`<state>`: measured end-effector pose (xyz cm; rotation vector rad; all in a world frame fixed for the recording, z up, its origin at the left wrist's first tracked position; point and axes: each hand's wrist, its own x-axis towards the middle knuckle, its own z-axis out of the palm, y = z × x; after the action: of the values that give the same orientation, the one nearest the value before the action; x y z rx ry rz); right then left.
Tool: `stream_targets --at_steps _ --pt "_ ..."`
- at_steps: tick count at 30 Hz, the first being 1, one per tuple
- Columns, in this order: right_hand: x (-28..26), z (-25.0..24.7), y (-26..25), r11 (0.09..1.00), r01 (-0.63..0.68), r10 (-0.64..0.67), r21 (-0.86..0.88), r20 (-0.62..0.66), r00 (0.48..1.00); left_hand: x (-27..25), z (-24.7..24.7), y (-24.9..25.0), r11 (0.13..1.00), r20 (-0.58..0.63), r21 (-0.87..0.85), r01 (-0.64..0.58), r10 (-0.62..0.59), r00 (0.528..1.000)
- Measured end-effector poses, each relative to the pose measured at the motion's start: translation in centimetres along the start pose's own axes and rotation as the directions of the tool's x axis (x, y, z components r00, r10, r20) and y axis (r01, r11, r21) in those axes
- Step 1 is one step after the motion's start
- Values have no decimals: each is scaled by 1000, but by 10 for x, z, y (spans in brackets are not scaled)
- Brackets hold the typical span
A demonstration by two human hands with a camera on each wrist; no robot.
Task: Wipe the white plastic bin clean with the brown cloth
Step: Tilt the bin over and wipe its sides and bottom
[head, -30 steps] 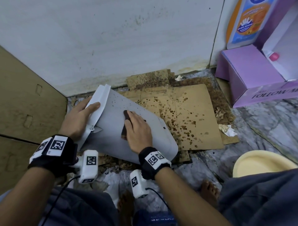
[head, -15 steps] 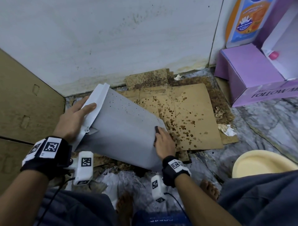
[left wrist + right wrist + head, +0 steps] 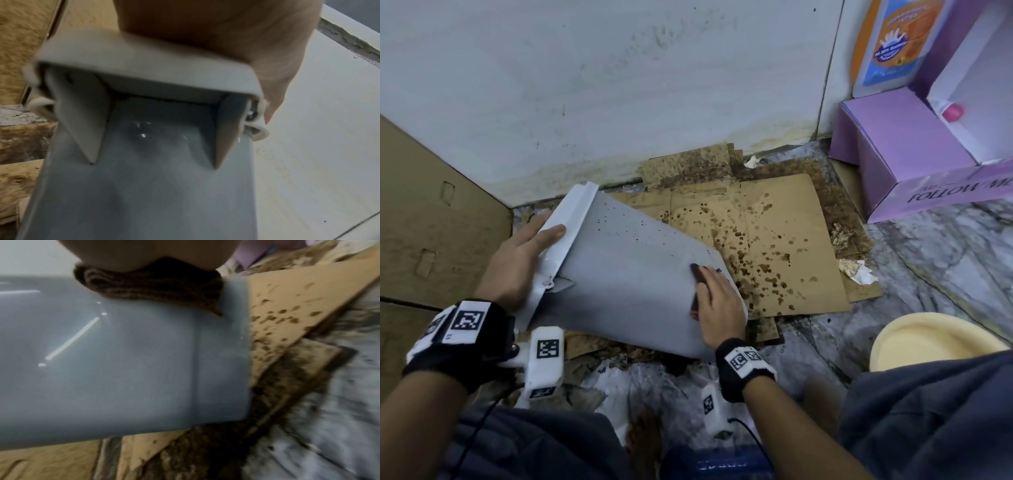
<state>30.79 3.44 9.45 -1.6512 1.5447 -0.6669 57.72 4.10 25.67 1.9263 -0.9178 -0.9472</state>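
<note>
White plastic bin (image 3: pixel 626 284) wiped near its base.
Its rim is gripped by the left hand (image 3: pixel 517 260); the brown cloth (image 3: pixel 152 287) is pressed flat under the right hand (image 3: pixel 717 305), fingers straight, together.

Dim, cool, even light with soft shadows; the head view is sharp yet bowed at its edges; both wrist views are smeared, with streaks of glare on the bin (image 3: pixel 123 369).
</note>
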Motion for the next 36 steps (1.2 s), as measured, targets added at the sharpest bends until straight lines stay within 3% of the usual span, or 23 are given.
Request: stream_targets --at_steps 3,8,13,16,19,23,26,29,31,34,36 --pt "-2 -5 22 996 -83 83 12 -7 997 0 -6 -6 999 37 -39 22 -20 999" --pt "10 -4 0 988 -149 147 47 41 988 -5 1 7 997 120 -47 68 -62 991" --pt "23 -3 -48 989 -75 47 131 205 978 -4 19 26 999 152 -4 38 -37 988" --pt "28 -9 -87 975 -10 -46 223 246 968 0 17 30 994 215 99 37 -58 975" --pt "30 -14 -128 942 86 -181 325 274 945 8 9 21 981 267 190 -39 -13 963" --pt "35 -5 -151 926 132 -256 355 331 908 -6 20 33 974 265 220 -49 -11 964" --pt "38 8 -137 945 219 -295 244 344 891 -11 18 28 979 218 202 -3 -42 975" --pt "42 18 -100 964 204 -252 168 359 899 -13 17 15 971 110 236 -20 -6 994" --pt "44 21 -61 969 245 -221 -19 370 902 -17 22 10 949 98 313 -43 13 995" --pt "35 18 4 956 169 -62 -241 395 917 -26 30 12 919 66 390 -59 36 997" --pt "28 18 26 966 99 4 -241 392 920 -29 32 14 911 71 403 -82 58 996"
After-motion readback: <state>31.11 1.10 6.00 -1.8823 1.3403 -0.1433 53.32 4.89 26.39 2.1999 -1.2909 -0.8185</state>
